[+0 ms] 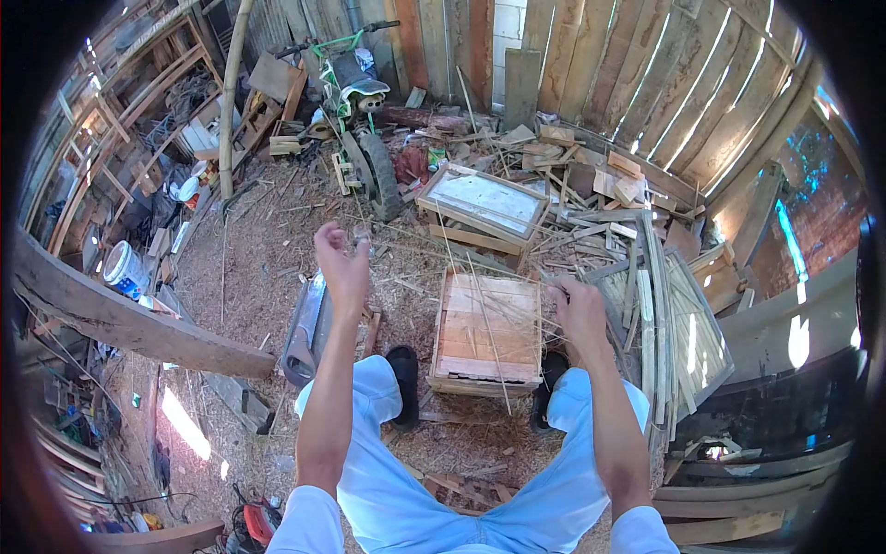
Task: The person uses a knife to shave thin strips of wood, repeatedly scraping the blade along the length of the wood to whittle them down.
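The wooden box [489, 323] lies just to the left of the right grip [580, 309], which is nearer and curled; the left grip [343, 272] is half curled. I cannot tell what either holds.

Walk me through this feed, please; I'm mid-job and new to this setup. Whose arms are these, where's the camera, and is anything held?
There's no machine: these are a person's bare left hand and right hand. The one picture comes from a camera worn on their head, looking forward and down past their knees. Between their feet, on littered ground, stands a wooden box with thin strips lying across it. The right hand is close to more thin strips; whether either hand grips one, I can't tell. Beyond stands a motorbike.
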Demonstrator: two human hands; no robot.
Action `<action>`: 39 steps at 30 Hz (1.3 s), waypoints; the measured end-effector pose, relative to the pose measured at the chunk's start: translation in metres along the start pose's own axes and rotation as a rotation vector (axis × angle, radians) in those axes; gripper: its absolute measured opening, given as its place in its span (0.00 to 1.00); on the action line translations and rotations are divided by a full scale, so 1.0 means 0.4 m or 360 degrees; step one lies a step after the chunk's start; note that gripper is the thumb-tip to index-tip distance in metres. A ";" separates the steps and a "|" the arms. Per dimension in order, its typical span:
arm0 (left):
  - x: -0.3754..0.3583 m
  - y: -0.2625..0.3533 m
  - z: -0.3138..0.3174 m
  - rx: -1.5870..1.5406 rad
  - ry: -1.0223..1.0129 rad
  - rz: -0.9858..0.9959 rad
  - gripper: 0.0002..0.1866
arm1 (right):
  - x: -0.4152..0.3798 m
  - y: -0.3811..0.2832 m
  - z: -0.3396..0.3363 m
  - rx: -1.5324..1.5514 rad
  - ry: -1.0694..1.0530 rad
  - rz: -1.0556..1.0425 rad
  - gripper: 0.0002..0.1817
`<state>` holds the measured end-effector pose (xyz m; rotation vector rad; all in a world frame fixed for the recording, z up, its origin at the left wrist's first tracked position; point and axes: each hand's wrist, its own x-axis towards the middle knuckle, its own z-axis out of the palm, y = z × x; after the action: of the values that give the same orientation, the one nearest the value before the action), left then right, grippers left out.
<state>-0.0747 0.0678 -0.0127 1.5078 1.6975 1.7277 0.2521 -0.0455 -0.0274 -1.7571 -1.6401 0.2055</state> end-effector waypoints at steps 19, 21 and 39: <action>-0.145 0.068 0.093 0.0331 -0.1147 0.0769 0.05 | 0.025 -0.003 -0.002 -0.0062 0.0310 -0.0326 0.11; -0.151 0.067 0.091 0.0290 -0.1092 0.0670 0.06 | 0.035 -0.027 0.004 -0.0061 0.0475 -0.0381 0.12; -0.245 0.142 0.106 -0.0208 -0.1391 0.0058 0.07 | -0.008 -0.117 0.050 0.1902 -0.0839 0.0652 0.17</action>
<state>0.0247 -0.0010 -0.0192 1.8391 1.0720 0.9107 0.2025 -0.0437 -0.0154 -1.0512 -0.9903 1.5727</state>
